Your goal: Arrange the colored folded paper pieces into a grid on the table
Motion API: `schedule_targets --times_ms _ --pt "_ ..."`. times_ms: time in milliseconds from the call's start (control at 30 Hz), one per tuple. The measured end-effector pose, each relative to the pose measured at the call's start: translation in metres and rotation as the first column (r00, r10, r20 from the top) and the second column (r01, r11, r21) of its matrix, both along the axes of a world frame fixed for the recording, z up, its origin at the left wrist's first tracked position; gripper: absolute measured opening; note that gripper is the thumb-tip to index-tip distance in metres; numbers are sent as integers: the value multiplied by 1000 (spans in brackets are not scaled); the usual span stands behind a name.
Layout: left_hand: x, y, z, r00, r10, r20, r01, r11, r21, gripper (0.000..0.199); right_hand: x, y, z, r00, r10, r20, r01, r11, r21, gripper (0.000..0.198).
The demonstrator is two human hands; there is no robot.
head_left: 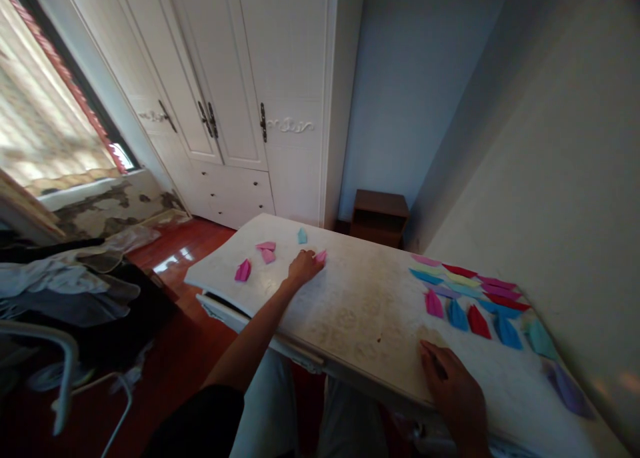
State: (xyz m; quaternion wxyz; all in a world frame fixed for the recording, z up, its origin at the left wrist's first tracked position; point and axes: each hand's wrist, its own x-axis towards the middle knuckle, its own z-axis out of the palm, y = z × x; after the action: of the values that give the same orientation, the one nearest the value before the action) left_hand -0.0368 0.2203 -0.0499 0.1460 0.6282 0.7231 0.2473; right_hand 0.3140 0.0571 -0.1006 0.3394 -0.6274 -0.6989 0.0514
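My left hand (303, 268) reaches over the middle of the white table, its fingers closed on a pink folded paper (321, 257). Just beyond that hand lies a light blue folded paper (302, 236). Left of it are light pink folded papers (268, 255) and a magenta folded paper (243, 270). Near the front edge, my right hand (454, 386) has its fingers curled together. A pale, blurred shape (434, 337) shows at its fingertips; I cannot tell what it is. Beyond this hand stand folded papers, among them a red one (479, 321) and a blue one (508, 330).
Flat rows of coloured folded papers (463, 280) lie along the table's right side by the wall. The white table (350, 298) has an open drawer (225, 308) at its front left. Behind are a white wardrobe (295, 171) and a brown cabinet (381, 205). Clothes (65, 285) are heaped at left.
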Motion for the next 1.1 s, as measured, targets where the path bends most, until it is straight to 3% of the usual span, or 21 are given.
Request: schedule_targets --times_ms 133,233,367,567,633,800,933,1000,1100 --pt "7 -6 10 1000 27 -15 -27 999 23 28 2 -1 -3 999 32 15 -33 998 45 44" --pt "8 -28 18 999 29 17 -31 990 140 30 3 -1 -6 998 39 49 -42 997 62 44" --pt "13 -70 28 989 -56 140 -7 910 415 29 3 0 -8 996 27 86 -33 997 66 46" --pt "45 -115 42 945 -253 207 89 809 581 27 0 1 -4 996 45 82 -54 993 105 44" --pt "61 -122 43 917 -309 253 117 814 569 29 -1 1 -4 996 44 77 -52 993 107 41" --pt "113 -135 38 802 -374 467 204 905 374 36 -8 0 -3 998 13 67 -21 993 120 34" --pt "154 -133 39 691 -432 580 325 902 285 35 -12 -1 6 999 6 45 -11 994 110 29" --pt "175 -127 42 568 -449 690 430 877 217 35 -13 -1 11 999 30 35 -33 993 110 26" --pt "205 -116 47 347 -366 864 583 806 107 41 -13 -1 13 998 52 18 -54 991 126 22"
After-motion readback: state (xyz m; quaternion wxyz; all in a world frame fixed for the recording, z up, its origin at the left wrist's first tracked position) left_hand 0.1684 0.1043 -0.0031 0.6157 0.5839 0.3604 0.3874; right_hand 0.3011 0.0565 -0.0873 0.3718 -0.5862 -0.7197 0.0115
